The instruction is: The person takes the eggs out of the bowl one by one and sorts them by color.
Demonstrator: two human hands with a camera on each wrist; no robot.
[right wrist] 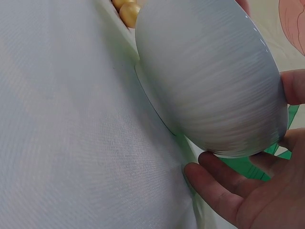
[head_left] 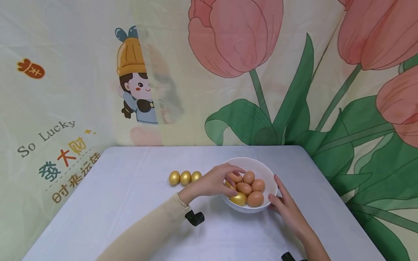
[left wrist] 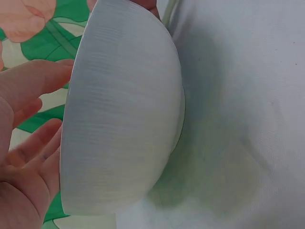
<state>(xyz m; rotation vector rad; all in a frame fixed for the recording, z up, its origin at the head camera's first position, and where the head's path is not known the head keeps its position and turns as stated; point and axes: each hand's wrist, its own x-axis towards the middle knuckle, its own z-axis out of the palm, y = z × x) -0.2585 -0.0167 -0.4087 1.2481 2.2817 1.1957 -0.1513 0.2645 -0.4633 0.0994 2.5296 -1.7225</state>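
Observation:
A white bowl (head_left: 270, 188) holds several brown eggs (head_left: 255, 199) and two gold eggs (head_left: 238, 199) at its near left side. My left hand (head_left: 213, 180) reaches over the bowl's left rim, its fingers and thumb spread apart above the eggs. The thumb tip lies close over the nearer gold egg, while the other gold egg shows in the gap between thumb and fingers. On the right side, my right hand (head_left: 286, 206) holds the bowl, thumb at the rim and fingers against the outer wall. The left wrist view shows the bowl's outer wall (left wrist: 124, 109) hiding the eggs.
Three more gold eggs (head_left: 185, 177) stand in a row on the white-covered table (head_left: 130, 195), left of the bowl and behind the left forearm. Behind the table hangs a backdrop (head_left: 183, 134) printed with tulips and a cartoon figure.

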